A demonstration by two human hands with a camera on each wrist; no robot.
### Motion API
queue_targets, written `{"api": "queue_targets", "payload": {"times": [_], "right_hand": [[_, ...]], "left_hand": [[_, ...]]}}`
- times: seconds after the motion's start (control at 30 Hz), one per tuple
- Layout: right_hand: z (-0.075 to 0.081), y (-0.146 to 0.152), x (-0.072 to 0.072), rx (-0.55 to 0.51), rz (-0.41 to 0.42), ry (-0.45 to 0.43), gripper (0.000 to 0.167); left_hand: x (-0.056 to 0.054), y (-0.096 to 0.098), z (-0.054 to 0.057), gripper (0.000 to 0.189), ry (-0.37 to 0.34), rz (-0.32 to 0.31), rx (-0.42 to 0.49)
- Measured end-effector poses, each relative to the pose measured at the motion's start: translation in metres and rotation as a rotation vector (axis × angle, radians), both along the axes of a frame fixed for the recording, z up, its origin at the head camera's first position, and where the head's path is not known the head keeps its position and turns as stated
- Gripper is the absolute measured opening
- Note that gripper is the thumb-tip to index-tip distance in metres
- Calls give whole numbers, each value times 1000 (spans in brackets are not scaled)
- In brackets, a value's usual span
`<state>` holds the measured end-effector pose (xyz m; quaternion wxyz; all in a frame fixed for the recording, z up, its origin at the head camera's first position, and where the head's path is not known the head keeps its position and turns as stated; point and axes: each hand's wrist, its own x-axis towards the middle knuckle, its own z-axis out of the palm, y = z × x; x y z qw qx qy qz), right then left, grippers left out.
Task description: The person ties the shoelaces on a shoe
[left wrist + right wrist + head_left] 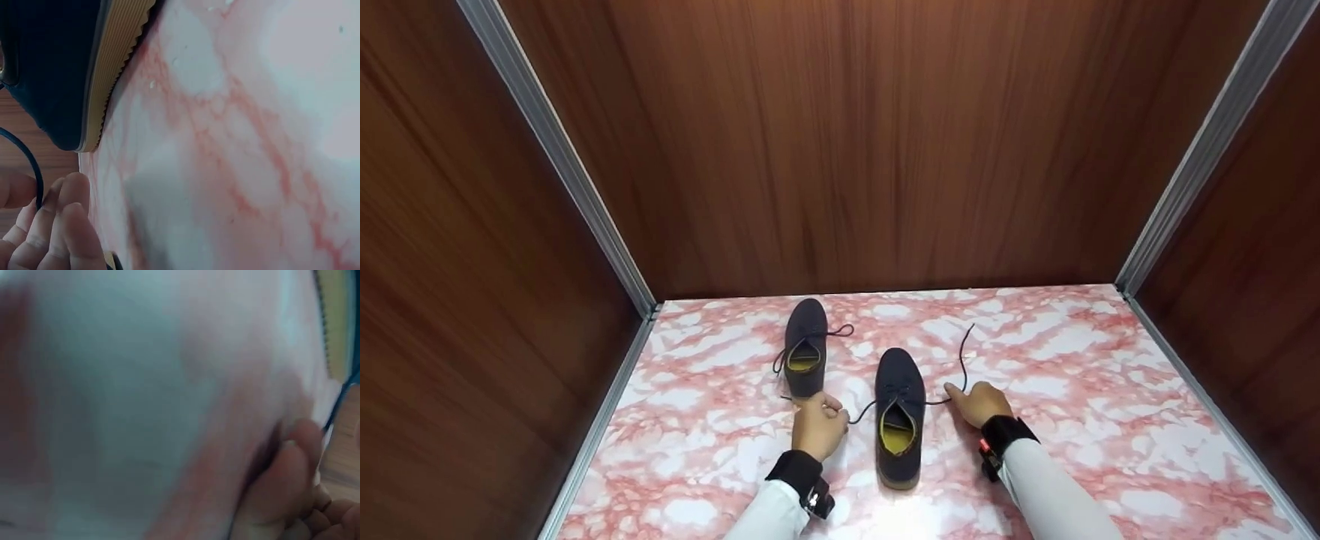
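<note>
A dark navy shoe (898,367) with a yellow insole stands upright between both hands, toe toward the back wall. From its eyelets a thin dark shoelace (864,412) runs out to either side. My left hand (819,426), left of the shoe, pinches one lace length between thumb and fingers; in the left wrist view the lace (32,163) passes between them. On the other side my right hand (981,403) pinches the opposite length close to the floor, its free end (964,349) trailing toward the back. Tan ridged sole (115,62) shows beside the left hand.
A matching shoe (807,319) stands farther back on the left, its laces looped out at both sides, its heel just beyond my left hand. Brown wood-grain panels (877,150) with metal corner strips enclose the red-and-white marbled surface (1065,420) on three sides.
</note>
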<state>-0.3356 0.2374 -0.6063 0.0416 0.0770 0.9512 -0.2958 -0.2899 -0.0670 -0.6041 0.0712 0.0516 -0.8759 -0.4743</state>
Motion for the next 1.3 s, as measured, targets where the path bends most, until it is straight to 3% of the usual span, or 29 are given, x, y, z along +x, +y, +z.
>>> {"api": "queue_targets", "payload": {"times": [0.2,0.33,0.57,0.8,1.03,1.17,1.3], "right_hand": [[-6,0,-6,57,14,14,46],[-7,1,-4,66,32,19,34],[6,5,2,70,52,-28,25],[10,11,6,13,46,-63,36],[1,22,0,-55,24,-60,23],[8,20,8,-106,11,-52,17],[8,18,10,-91,24,-30,15]], "left_hand": [[1,1,-12,25,-84,-37,57],[0,1,-17,25,-98,-39,33],[-1,5,-18,19,-116,-53,8],[1,8,-20,15,-104,-75,45],[4,11,-19,30,-51,-120,35],[5,11,-16,20,-33,-142,37],[6,9,-14,11,-30,-158,77]]}}
